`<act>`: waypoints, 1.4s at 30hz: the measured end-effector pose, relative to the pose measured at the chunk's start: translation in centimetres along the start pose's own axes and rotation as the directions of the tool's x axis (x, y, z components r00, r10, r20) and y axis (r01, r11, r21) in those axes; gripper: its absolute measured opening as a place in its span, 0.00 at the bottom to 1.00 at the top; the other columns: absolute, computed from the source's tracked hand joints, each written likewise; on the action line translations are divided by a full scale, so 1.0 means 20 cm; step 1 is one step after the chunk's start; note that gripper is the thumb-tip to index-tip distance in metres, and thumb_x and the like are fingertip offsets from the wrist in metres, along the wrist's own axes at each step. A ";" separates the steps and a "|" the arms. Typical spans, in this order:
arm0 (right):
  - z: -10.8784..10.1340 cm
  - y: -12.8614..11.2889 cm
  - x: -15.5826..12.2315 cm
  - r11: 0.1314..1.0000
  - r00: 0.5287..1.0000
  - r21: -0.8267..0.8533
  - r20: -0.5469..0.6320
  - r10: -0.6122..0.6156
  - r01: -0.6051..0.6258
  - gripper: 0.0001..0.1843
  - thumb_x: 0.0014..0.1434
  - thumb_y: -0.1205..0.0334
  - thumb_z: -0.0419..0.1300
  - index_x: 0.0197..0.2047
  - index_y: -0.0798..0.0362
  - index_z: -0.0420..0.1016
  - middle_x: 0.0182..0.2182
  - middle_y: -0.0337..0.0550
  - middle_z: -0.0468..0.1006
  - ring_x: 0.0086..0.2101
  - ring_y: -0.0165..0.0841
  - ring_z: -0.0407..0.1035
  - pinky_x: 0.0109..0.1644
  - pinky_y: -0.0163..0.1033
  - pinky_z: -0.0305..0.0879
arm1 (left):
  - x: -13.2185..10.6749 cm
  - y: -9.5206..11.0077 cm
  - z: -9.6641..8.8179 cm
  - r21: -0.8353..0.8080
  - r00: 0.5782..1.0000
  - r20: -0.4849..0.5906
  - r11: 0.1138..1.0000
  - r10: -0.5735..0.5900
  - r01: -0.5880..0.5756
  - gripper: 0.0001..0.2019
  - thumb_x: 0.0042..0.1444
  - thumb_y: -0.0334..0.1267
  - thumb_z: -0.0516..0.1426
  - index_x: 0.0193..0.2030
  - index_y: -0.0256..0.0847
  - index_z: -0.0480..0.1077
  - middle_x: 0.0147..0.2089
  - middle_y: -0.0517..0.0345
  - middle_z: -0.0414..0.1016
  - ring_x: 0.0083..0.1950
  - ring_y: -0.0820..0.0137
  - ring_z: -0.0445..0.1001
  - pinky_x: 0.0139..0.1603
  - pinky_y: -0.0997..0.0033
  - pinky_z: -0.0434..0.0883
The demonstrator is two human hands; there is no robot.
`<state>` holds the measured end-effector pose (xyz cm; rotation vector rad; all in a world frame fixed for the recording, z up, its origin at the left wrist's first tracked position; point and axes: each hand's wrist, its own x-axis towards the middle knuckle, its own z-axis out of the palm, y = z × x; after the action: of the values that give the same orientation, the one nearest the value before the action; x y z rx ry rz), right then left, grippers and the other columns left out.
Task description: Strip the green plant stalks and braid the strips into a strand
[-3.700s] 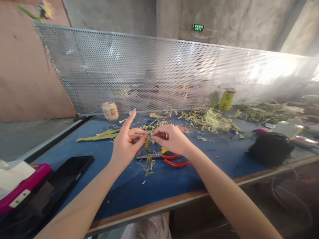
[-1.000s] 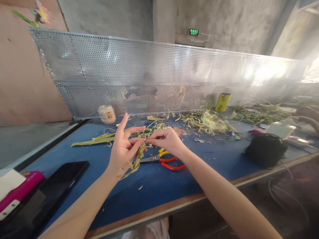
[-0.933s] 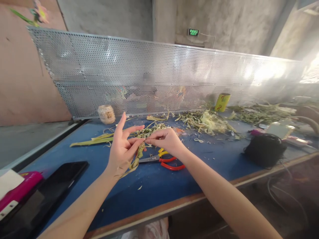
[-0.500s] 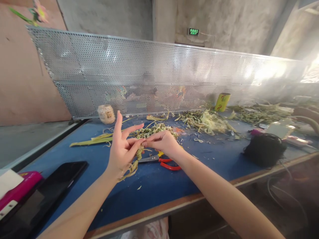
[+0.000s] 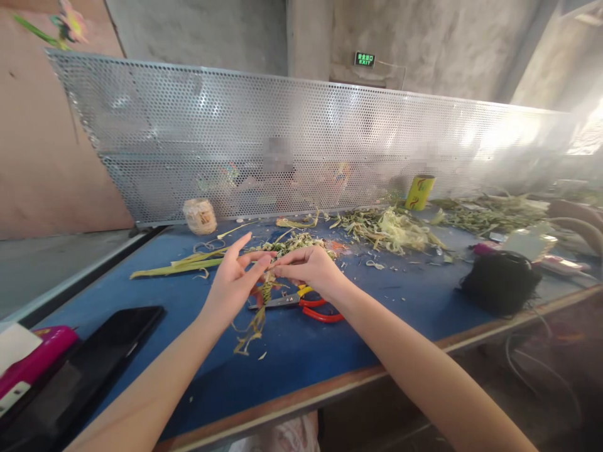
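Observation:
Above the blue table (image 5: 400,314), both hands work on a small woven piece of green-yellow leaf strips (image 5: 260,304) with loose ends hanging down. My left hand (image 5: 234,284) pinches its upper part with thumb and fingers, the index finger pointing up. My right hand (image 5: 308,270) is closed in a pinch on a strip at the top of the piece, fingertips meeting the left hand's. Red-handled scissors (image 5: 306,302) lie on the table just under my right hand.
Long green leaves (image 5: 179,263) and heaps of leaf scraps (image 5: 391,229) lie farther back. A twine roll (image 5: 200,216) and yellow can (image 5: 419,192) stand by the perforated metal screen (image 5: 306,125). A black bundle (image 5: 500,282) sits right; a dark tablet (image 5: 94,351) and pink case (image 5: 32,358) left.
My left hand has tilted forward and lowered, its fingers less raised. The woven piece now hangs lower, its loose ends near the table. My right hand stays pinched at its top.

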<state>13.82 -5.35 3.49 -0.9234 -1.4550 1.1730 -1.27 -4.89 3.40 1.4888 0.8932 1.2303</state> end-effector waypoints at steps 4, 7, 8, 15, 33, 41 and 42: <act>-0.02 -0.01 0.00 0.999 0.999 -0.003 -0.011 -0.052 0.052 0.09 0.39 0.59 0.65 0.25 0.55 0.77 0.17 0.35 0.71 0.16 0.20 0.56 0.19 0.29 0.50 | 0.01 -0.02 -0.01 -0.079 0.995 0.035 0.993 -0.090 0.093 0.29 0.51 0.44 0.55 0.60 0.46 0.51 0.40 0.51 0.73 0.32 0.69 0.73 0.25 0.73 0.70; -0.04 -0.02 0.01 0.999 0.999 -0.019 -0.025 -0.046 0.045 0.09 0.39 0.59 0.65 0.25 0.54 0.77 0.18 0.36 0.72 0.17 0.21 0.56 0.19 0.30 0.49 | 0.00 -0.02 -0.01 -0.110 0.980 0.167 0.985 -0.113 0.132 0.32 0.49 0.38 0.58 0.60 0.45 0.51 0.39 0.54 0.74 0.39 0.68 0.73 0.34 0.71 0.70; -0.05 -0.02 0.01 0.999 0.999 -0.023 -0.025 -0.040 0.039 0.09 0.39 0.59 0.65 0.25 0.55 0.78 0.17 0.36 0.72 0.17 0.21 0.56 0.19 0.30 0.49 | -0.01 -0.01 -0.01 -0.136 0.971 0.206 0.979 -0.122 0.152 0.32 0.49 0.36 0.58 0.60 0.45 0.50 0.39 0.55 0.74 0.39 0.68 0.73 0.34 0.71 0.69; -0.05 -0.04 0.00 0.998 1.000 -0.050 -0.001 -0.030 0.030 0.09 0.39 0.60 0.65 0.25 0.55 0.78 0.16 0.35 0.70 0.17 0.21 0.55 0.21 0.30 0.50 | -0.04 0.02 0.00 -0.271 0.922 0.335 0.917 -0.194 0.291 0.33 0.49 0.32 0.58 0.61 0.40 0.49 0.34 0.54 0.74 0.35 0.68 0.74 0.32 0.70 0.69; -0.08 -0.04 0.00 0.993 0.995 -0.074 0.048 -0.090 0.093 0.09 0.40 0.60 0.65 0.27 0.56 0.78 0.17 0.36 0.72 0.18 0.21 0.57 0.21 0.30 0.52 | -0.02 0.01 -0.02 -0.318 0.961 0.236 0.924 -0.141 0.214 0.28 0.50 0.30 0.57 0.58 0.46 0.56 0.37 0.58 0.73 0.32 0.75 0.72 0.31 0.75 0.68; -0.07 -0.06 -0.01 0.994 0.990 -0.047 0.108 -0.090 0.095 0.07 0.40 0.61 0.65 0.25 0.56 0.77 0.21 0.38 0.76 0.23 0.26 0.68 0.30 0.33 0.64 | -0.04 0.03 -0.01 -0.238 0.895 0.375 0.907 -0.243 0.346 0.33 0.47 0.30 0.59 0.60 0.46 0.52 0.40 0.54 0.74 0.36 0.68 0.75 0.34 0.70 0.69; -0.08 -0.06 -0.01 0.994 0.988 -0.043 0.119 -0.099 0.104 0.07 0.40 0.62 0.65 0.24 0.56 0.77 0.21 0.38 0.76 0.23 0.26 0.68 0.30 0.33 0.64 | -0.04 0.03 -0.02 -0.234 0.893 0.377 0.908 -0.246 0.349 0.33 0.47 0.30 0.59 0.60 0.45 0.52 0.39 0.54 0.74 0.36 0.68 0.75 0.34 0.69 0.69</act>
<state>15.40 -5.57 4.65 -0.8153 -1.6118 1.1361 -1.81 -5.74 3.84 1.2160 0.6432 0.8034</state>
